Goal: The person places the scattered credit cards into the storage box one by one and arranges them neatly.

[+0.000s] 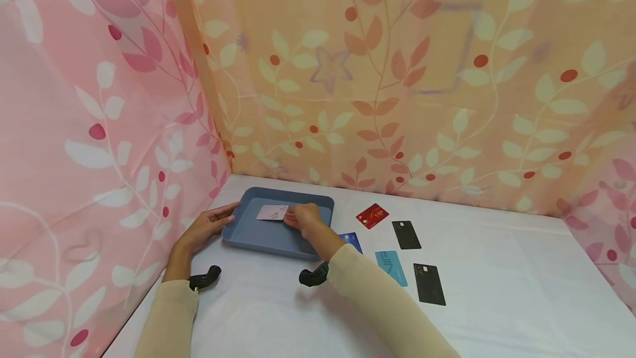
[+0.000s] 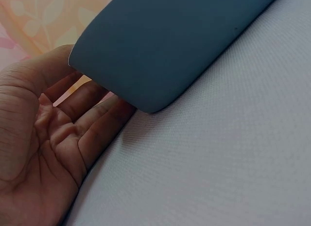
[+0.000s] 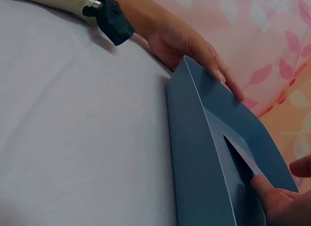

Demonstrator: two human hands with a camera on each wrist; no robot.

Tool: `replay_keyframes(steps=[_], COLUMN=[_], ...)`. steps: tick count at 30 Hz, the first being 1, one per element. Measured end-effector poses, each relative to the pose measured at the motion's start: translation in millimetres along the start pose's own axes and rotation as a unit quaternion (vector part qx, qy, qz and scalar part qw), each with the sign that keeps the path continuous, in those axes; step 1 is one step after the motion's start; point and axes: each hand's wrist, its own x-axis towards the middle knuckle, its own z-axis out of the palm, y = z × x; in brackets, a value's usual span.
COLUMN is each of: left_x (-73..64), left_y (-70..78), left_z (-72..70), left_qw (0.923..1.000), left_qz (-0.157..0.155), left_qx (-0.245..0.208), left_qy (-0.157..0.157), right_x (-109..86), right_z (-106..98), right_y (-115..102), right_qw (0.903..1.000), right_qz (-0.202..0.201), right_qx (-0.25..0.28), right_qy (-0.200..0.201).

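A blue-grey rectangular tray point(image 1: 278, 246) lies on the white table at the left. My left hand point(image 1: 207, 227) holds the tray's left end, with its thumb up at the rim and fingers against the outer wall in the left wrist view. My right hand point(image 1: 304, 217) reaches over the tray's right part and pinches a pale pink patterned card point(image 1: 271, 212) by its right edge. The card is tilted over the tray floor in the right wrist view, where its underside looks dark.
Right of the tray lie a red card point(image 1: 372, 216), a blue card point(image 1: 351, 241) partly behind the right forearm, a light blue card point(image 1: 391, 268), a black card point(image 1: 406, 235) and another black card point(image 1: 429, 284). Floral cloth walls point(image 1: 318, 98) stand behind and at both sides.
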Motion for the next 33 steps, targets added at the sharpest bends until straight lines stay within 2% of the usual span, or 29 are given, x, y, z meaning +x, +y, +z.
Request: replay_keyframes(steps=[7, 14, 24, 33], left_x=[0.4, 1.3, 0.9, 0.6], left_y=[-1.9, -2.1, 0.4, 1.3], left_z=[1.6, 1.5, 1.8, -0.6], left_qw=[1.0000, 0.9999, 0.9998, 0.9998], left_qz=[-0.006, -0.010, -0.015, -0.013], left_qx=[-0.002, 0.010, 0.010, 0.016], left_qy=[-0.001, 0.006, 0.006, 0.007], right_x=[0.8, 0.2, 3.8, 8.7], right_z=[6, 15, 25, 30], right_y=[6, 9, 12, 13], right_qw=[0.9955, 0.9878, 0.9791, 0.9776], right_qz=[0.018, 0.013, 0.025, 0.032], right_qx=[0.057, 0.081, 0.120, 0.128], right_qy=[-0.073, -0.132, -0.162, -0.164])
